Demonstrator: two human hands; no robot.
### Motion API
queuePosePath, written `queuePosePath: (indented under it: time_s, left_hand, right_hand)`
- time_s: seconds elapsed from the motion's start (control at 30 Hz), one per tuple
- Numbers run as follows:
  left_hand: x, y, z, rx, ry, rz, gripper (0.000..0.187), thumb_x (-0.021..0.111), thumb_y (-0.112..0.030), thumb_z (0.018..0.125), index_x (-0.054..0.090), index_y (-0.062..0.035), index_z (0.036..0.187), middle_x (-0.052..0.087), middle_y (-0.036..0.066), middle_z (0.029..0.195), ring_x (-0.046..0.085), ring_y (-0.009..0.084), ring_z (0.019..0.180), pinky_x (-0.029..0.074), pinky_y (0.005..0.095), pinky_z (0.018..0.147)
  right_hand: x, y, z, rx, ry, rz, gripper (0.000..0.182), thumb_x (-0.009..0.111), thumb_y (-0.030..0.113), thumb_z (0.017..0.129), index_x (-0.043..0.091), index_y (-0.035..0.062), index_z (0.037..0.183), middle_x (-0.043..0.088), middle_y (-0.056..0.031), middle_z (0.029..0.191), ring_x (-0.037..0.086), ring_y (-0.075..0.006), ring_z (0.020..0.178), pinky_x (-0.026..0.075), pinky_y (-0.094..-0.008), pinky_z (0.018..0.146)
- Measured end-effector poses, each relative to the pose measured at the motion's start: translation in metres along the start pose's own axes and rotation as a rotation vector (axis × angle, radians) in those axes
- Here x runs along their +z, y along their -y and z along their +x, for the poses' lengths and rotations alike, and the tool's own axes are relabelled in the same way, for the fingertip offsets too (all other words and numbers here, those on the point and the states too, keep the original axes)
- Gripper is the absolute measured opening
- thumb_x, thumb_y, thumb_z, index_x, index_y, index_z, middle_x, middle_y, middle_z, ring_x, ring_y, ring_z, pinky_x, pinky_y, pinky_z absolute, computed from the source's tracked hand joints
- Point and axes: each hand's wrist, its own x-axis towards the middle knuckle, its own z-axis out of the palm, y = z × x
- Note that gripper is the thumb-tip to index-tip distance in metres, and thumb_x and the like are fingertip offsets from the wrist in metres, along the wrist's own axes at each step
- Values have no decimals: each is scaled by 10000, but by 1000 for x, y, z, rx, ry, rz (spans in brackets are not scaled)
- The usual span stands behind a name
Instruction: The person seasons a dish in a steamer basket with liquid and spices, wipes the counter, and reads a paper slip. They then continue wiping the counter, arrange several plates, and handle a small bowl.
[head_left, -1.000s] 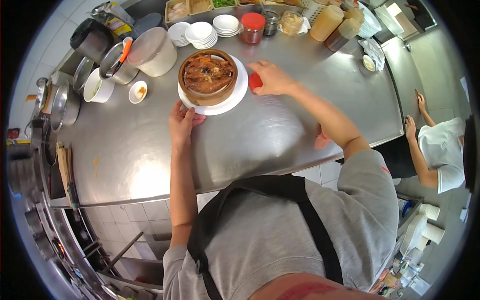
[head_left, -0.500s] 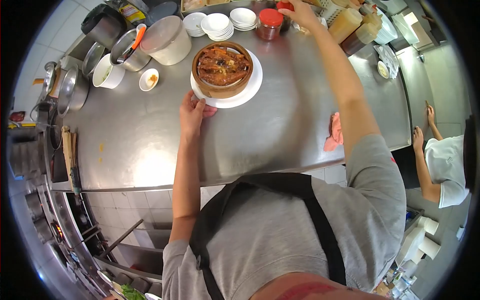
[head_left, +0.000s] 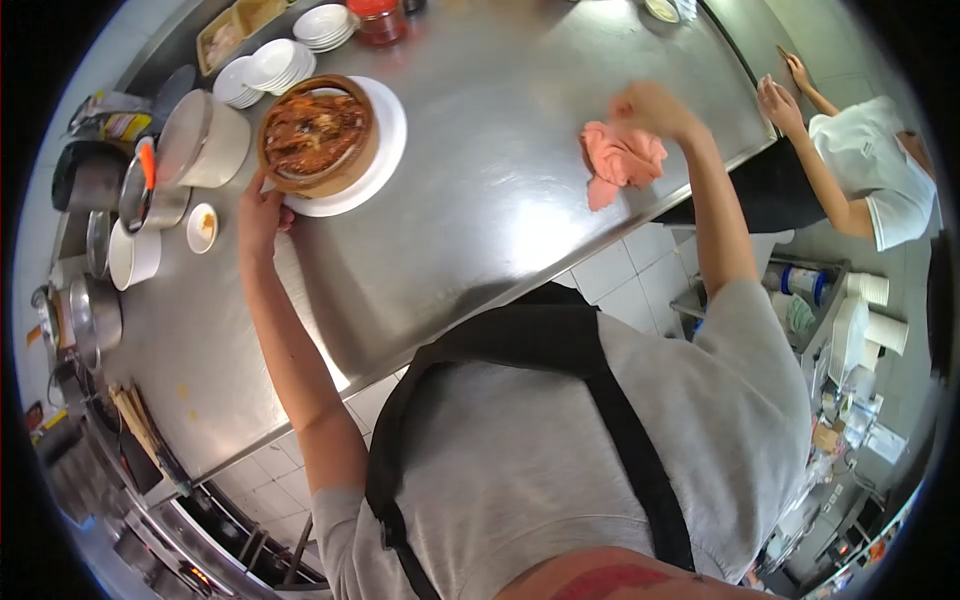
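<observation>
My left hand [head_left: 263, 214] grips the near-left rim of a white plate [head_left: 390, 138], fingers closed on its edge. On that plate stands a round bamboo steamer [head_left: 345, 170] holding a browned, glossy food [head_left: 313, 132] with bits of garnish on top. Away to the right, my right hand [head_left: 650, 108] is over a crumpled pink cloth [head_left: 622, 160] on the steel table. Motion smears that hand's fingers, and they overlap the cloth's upper edge in this view.
White saucer stacks [head_left: 280, 65] and a red-lidded jar [head_left: 378, 22] stand behind the steamer. Left of it are a lidded tub [head_left: 205, 140], a small sauce dish [head_left: 202, 228] and a white bowl [head_left: 135, 255]. A person [head_left: 860, 160] stands beyond the steel table's [head_left: 480, 180] right end.
My right hand has come down from the jars at the back to the pink cloth. The view has swung right; my left hand stays at the plate.
</observation>
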Motion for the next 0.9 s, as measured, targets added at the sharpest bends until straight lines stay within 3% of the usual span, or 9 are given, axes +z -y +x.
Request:
queuePosePath:
  time_s: [0.03, 0.13, 0.23, 0.3, 0.43, 0.57, 0.73, 0.83, 0.9]
  left_hand:
    - [-3, 2, 5, 10, 31, 20, 450, 444, -27, 844, 461, -133, 1281, 539, 20, 570, 498, 82, 429, 421, 222, 376]
    - [-2, -3, 8, 64, 116, -21, 446, 473, -28, 830, 481, -138, 1262, 503, -3, 550, 489, 68, 435, 428, 219, 384]
    - [4, -20, -3, 61, 183, -36, 444, 500, -47, 833, 477, -138, 1267, 527, -10, 572, 478, 56, 441, 418, 207, 392]
    - [11, -31, -10, 66, 294, 21, 436, 506, -65, 841, 474, -135, 1270, 539, -3, 584, 474, 58, 437, 412, 205, 390]
    - [23, -29, -19, 100, 325, -12, 379, 514, -175, 882, 478, -94, 1251, 511, -19, 540, 459, 51, 417, 393, 197, 380]
    - [26, -28, -24, 82, 272, -24, 343, 488, -149, 887, 482, -72, 1221, 544, 33, 543, 502, 100, 414, 439, 238, 380]
    - [28, -27, -25, 31, 238, -35, 304, 478, -156, 890, 494, -71, 1182, 565, 54, 576, 528, 116, 420, 467, 255, 386]
    - [30, -22, -24, 48, 226, -69, 302, 477, -156, 890, 496, -68, 1179, 569, 61, 587, 527, 115, 419, 468, 256, 386]
    - [31, -20, -24, 65, 231, -72, 305, 479, -155, 888, 495, -68, 1180, 568, 61, 586, 525, 113, 420, 468, 257, 386]
  right_hand:
    - [10, 9, -17, 117, 84, 13, 109, 587, 113, 654, 546, 13, 662, 521, -119, 571, 487, -248, 552, 431, -358, 581]
    - [32, 30, -23, -33, 21, 188, 132, 576, 140, 706, 549, 11, 716, 541, -119, 617, 508, -254, 588, 436, -356, 602]
    - [34, 55, -4, -232, -260, 492, 187, 570, 196, 770, 536, 13, 761, 540, -107, 661, 510, -227, 613, 426, -351, 602]
    - [25, 94, 24, -8, -228, 599, 225, 560, 238, 815, 521, 20, 776, 535, -71, 683, 509, -174, 631, 415, -334, 595]
    - [30, 150, 78, -104, -262, 823, 155, 577, 164, 841, 583, 14, 877, 562, -30, 760, 493, -105, 715, 426, -288, 654]
    - [33, 163, 121, -346, -224, 772, 179, 582, 160, 834, 620, 31, 953, 592, -48, 794, 537, -128, 728, 446, -296, 678]
    - [23, 159, 111, -542, -236, 318, 162, 565, 96, 818, 631, 53, 959, 594, -103, 766, 566, -228, 688, 467, -314, 683]
    - [21, 170, 92, -304, -229, 578, 114, 562, 89, 815, 624, 25, 886, 589, -101, 726, 567, -239, 672, 467, -343, 657]
    - [20, 169, 99, -350, -210, 492, 110, 573, 106, 811, 616, 16, 857, 585, -98, 710, 567, -235, 660, 465, -349, 646]
